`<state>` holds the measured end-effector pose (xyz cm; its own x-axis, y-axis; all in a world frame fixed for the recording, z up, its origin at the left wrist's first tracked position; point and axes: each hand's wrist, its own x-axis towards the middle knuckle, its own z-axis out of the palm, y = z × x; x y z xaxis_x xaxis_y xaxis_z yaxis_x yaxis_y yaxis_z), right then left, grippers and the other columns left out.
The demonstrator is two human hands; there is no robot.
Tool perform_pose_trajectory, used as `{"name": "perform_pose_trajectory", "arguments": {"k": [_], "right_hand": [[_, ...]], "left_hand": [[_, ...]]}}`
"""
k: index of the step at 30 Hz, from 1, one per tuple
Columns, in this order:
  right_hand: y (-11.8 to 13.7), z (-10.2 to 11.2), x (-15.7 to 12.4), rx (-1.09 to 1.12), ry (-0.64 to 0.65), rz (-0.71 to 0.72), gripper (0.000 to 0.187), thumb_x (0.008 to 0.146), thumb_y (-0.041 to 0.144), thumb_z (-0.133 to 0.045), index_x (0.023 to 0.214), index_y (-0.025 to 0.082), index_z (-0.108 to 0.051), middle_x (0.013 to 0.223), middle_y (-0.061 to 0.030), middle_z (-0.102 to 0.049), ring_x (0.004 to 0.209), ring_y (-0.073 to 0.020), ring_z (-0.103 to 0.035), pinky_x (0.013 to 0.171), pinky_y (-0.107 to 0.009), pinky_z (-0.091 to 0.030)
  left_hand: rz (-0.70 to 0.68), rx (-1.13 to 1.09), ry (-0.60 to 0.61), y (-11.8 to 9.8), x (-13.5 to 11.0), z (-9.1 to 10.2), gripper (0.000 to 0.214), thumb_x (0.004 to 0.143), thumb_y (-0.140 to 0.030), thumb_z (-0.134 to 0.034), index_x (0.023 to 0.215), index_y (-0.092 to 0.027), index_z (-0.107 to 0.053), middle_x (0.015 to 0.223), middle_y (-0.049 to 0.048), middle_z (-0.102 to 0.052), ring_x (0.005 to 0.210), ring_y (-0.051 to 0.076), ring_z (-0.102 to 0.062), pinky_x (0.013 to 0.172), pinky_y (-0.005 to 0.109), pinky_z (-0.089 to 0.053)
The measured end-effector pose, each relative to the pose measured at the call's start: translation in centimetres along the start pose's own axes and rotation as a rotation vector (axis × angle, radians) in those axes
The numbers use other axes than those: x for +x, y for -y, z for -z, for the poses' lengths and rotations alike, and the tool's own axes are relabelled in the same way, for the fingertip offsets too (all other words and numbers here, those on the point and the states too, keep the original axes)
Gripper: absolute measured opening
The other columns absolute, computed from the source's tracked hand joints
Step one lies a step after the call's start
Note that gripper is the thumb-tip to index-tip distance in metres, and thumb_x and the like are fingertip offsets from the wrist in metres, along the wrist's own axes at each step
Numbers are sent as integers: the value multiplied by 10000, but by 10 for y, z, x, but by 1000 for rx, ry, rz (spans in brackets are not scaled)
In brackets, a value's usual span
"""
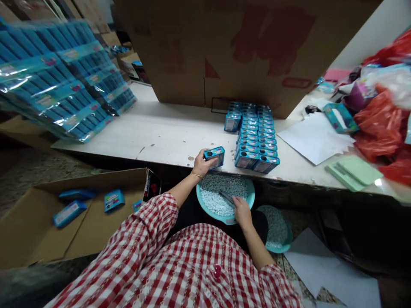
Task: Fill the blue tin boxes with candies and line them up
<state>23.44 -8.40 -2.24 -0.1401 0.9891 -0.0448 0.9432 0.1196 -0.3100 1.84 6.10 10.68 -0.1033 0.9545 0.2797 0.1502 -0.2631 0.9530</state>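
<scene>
My left hand (201,164) is closed around a small blue carton (217,156), held at the front edge of the white table. Below it, a turquoise basin (199,197) in my lap is filled with small pale pellets (213,205). My right hand (242,212) grips a narrow grey scoop-like tool (226,196), whose far end rests among the pellets; its exact shape is hard to make out. To the right of my left hand, rows of similar blue cartons (257,137) stand packed together on the table.
A large cardboard box (205,55) stands behind the rows. Plastic-wrapped carton stacks (61,81) lean at left, above an open cardboard box (38,239) holding several blue cartons. Right: white paper (316,134), a green object (353,171), red bags (382,124). A second basin (287,241) sits lower right.
</scene>
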Motion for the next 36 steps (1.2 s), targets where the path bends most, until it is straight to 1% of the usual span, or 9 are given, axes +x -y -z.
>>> {"name": "perform_pose_trajectory", "arguments": {"k": [6, 13, 17, 21, 24, 26, 30, 33, 36], "right_hand": [[-15, -27, -27, 89, -278, 158, 367, 869, 231, -400, 1181, 172, -584, 1206, -113, -560, 1137, -230, -492, 978, -429, -390], [-16, -11, -35, 167, -130, 165, 603, 842, 301, -451, 1398, 413, -247, 1361, 4, -440, 1227, -260, -435, 984, -491, -408], [-17, -2, -36, 220, -17, 149, 671, 836, 332, -447, 1418, 434, -131, 1410, 24, -368, 1252, -260, -398, 985, -495, -413], [-29, 16, -38, 262, 3, 191, 638, 838, 295, -441, 1409, 428, -189, 1398, 18, -390, 1241, -253, -416, 964, -463, -439], [-45, 41, -29, 269, 23, 251, 503, 849, 253, -413, 1349, 310, -398, 1346, -53, -460, 1224, -254, -437, 958, -457, -434], [-58, 60, -15, 271, 74, 294, 406, 852, 242, -395, 1225, 199, -548, 1292, -115, -506, 1201, -256, -458, 958, -449, -427], [-86, 89, 16, 293, 237, 367, 374, 854, 258, -374, 1109, 149, -626, 1212, -132, -562, 1123, -221, -516, 961, -400, -427], [-97, 100, 32, 310, 295, 417, 382, 857, 272, -352, 1064, 145, -645, 1129, -121, -606, 1048, -204, -562, 929, -369, -452], [-85, 106, 45, 326, 330, 524, 388, 858, 282, -341, 1031, 132, -654, 1079, -120, -623, 999, -206, -585, 896, -365, -471]], "left_hand": [[53, 65, -1, 22, 92, -43, 410, 572, -189, -721, 937, -117, -549, 810, 21, -600, 776, 148, -561, 782, 294, -460], [27, 74, 127, 46, 183, -108, 642, 623, -186, -708, 1208, -107, -457, 1152, 134, -548, 1096, 240, -517, 958, 354, -398], [71, 283, 126, 58, 189, -107, 923, 586, -296, -763, 1350, -79, -294, 1324, 219, -367, 1250, 325, -370, 1035, 414, -322], [85, 557, 150, 51, 116, -39, 702, 722, -336, -653, 1309, -70, -374, 1310, 221, -393, 1258, 319, -355, 1068, 436, -276], [127, 681, 106, 22, 14, 26, 519, 804, -329, -546, 1271, -136, -428, 1289, 159, -450, 1232, 271, -393, 1060, 446, -302], [253, 740, 17, -3, -56, 53, 430, 822, -312, -508, 1223, -161, -474, 1248, 130, -488, 1197, 255, -432, 1043, 454, -331], [511, 750, -136, -41, -154, 50, 340, 778, -235, -538, 1103, -141, -564, 1162, 128, -531, 1109, 237, -505, 990, 424, -403], [636, 629, -92, -54, -179, 24, 307, 726, -190, -584, 1026, -130, -608, 1090, 119, -573, 1019, 209, -559, 902, 374, -472], [688, 531, -21, -65, -181, 15, 335, 710, -211, -616, 1038, -144, -616, 1101, 106, -592, 983, 191, -578, 881, 343, -476]]}}
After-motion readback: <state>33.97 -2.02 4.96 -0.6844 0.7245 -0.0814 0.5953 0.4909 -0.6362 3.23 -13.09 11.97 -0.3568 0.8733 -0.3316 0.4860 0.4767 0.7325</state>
